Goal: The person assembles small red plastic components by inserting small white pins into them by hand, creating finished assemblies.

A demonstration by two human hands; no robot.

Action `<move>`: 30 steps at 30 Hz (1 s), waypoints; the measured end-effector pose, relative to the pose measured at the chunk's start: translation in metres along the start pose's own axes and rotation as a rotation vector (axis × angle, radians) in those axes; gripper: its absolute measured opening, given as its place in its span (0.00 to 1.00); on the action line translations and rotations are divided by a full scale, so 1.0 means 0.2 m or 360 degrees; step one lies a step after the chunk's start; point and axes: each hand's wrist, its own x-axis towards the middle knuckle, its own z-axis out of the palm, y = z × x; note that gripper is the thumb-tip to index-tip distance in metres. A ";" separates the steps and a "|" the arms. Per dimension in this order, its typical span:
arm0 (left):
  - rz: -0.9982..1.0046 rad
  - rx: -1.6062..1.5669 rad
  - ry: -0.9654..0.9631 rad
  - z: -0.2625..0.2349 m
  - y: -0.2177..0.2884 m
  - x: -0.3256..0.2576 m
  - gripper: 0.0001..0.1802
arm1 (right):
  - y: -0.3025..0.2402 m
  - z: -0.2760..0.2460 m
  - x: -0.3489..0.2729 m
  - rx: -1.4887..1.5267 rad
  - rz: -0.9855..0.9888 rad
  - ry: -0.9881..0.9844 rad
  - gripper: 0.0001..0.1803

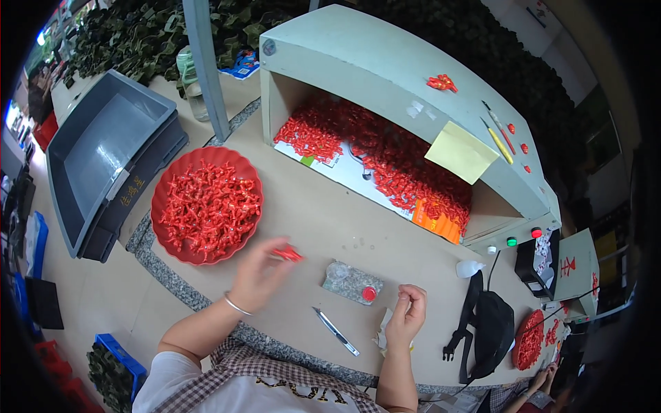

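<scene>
Head view. Left hand [258, 274] was out over the worktop [317, 220], its grip closed on a small red plastic part [289, 254] pinched at the fingertips. The part stuck out to the right of the fingers, long axis roughly level and pointing toward the right hand. Wrist carried a thin bangle.

The red dish [206, 204], heaped with more red parts, lay just up and left of the left hand, near but not touching. That hand was plainly the nearer one to the dish; the right hand sat well apart from it across the worktop.

Right hand [407, 313] was drawn in close to the body, fingers curled shut. Something small seemed held at the fingertips, too small to tell what. A scrap of pale paper [383, 335] lay under and beside it.

Between the two hands: a small clear bag with a red cap [353, 283], closer to the right hand, and a slim knife [335, 331] lying diagonally, tip toward upper left.

Further back stood a pale green hood [385, 69] open at the front, a large spread of red parts [385, 162] inside it. A grey tub [110, 155] sat left of the dish. A black pouch [492, 330] lay at the right edge of the worktop.
</scene>
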 end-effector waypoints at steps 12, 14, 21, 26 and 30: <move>0.0791 0.1355 -0.0297 0.14 0.23 0.40 0.20 | 0.07 0.01 -0.03 0.0240 0.0171 0.0123 0.06; 0.0893 0.1329 -0.0446 0.28 0.07 0.54 0.18 | 0.08 0.01 -0.03 0.0209 0.0160 0.0138 0.07; 0.0794 0.1478 -0.0618 0.65 -0.33 0.96 0.11 | 0.10 -0.01 -0.03 0.0088 0.0135 0.0104 0.09; 0.0776 0.1596 -0.0460 0.73 -0.41 1.03 0.06 | 0.10 -0.03 -0.01 0.0086 0.0123 0.0112 0.09; 0.0839 0.1709 -0.0311 0.69 -0.34 0.99 0.08 | 0.10 -0.04 -0.01 0.0095 0.0092 0.0125 0.09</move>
